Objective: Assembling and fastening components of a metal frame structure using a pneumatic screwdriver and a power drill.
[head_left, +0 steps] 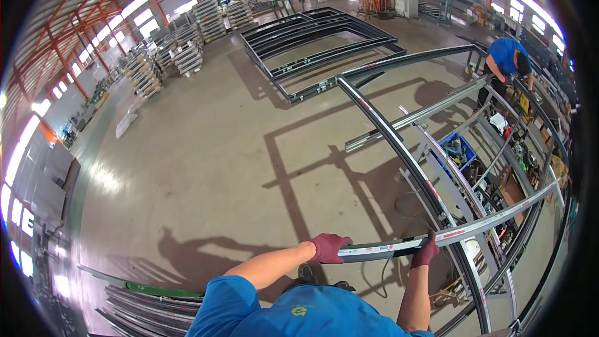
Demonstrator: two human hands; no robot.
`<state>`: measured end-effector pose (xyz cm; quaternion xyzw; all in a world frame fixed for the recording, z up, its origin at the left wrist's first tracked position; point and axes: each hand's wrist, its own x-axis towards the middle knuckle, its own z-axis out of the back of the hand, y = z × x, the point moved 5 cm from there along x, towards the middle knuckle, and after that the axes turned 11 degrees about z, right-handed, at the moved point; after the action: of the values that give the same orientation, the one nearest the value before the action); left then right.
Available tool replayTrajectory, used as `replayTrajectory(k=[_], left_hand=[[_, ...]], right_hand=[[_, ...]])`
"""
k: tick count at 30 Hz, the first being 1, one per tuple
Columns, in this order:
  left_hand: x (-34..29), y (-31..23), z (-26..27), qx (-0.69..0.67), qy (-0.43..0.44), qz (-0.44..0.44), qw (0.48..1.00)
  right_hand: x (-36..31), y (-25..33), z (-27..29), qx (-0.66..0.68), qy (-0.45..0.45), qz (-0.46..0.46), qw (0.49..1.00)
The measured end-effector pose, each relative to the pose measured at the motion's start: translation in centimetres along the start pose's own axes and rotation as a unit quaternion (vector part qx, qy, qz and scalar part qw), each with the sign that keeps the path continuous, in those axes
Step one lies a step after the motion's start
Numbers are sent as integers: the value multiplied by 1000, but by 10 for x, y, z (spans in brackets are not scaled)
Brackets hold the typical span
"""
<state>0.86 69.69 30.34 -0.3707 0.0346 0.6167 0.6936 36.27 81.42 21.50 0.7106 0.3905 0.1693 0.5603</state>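
At its near end, your left hand [329, 248] and right hand [426, 252] are closed around the long metal profile [480, 224], probably stiff, so keep them apart.

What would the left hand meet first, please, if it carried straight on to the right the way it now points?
Probably the right hand. The left hand grips the near end of the long metal profile and points along it; the right hand holds the same profile further along, though depth is unclear.
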Motion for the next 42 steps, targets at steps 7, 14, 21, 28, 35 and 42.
replayTrajectory(k=[7,14,21,28,35,42], left_hand=[[4,7,-7,21,-2,13,1000],[7,6,-3,18,8,0,1000],[10,11,1,-4,-7,-30,1000],[9,12,39,-50,73,-40,995],[21,75,46,33,30,-43,998],[18,139,87,26,-40,-26,999]], right_hand=[[11,-13,4,-11,-16,-6,1000],[27,-31,12,0,-21,31,999],[16,-16,3,-33,-25,-55,998],[59,-52,30,37,76,-157,984],[0,-31,-35,-122,43,-220,967],[-52,-18,-116,-174,103,-194,960]])
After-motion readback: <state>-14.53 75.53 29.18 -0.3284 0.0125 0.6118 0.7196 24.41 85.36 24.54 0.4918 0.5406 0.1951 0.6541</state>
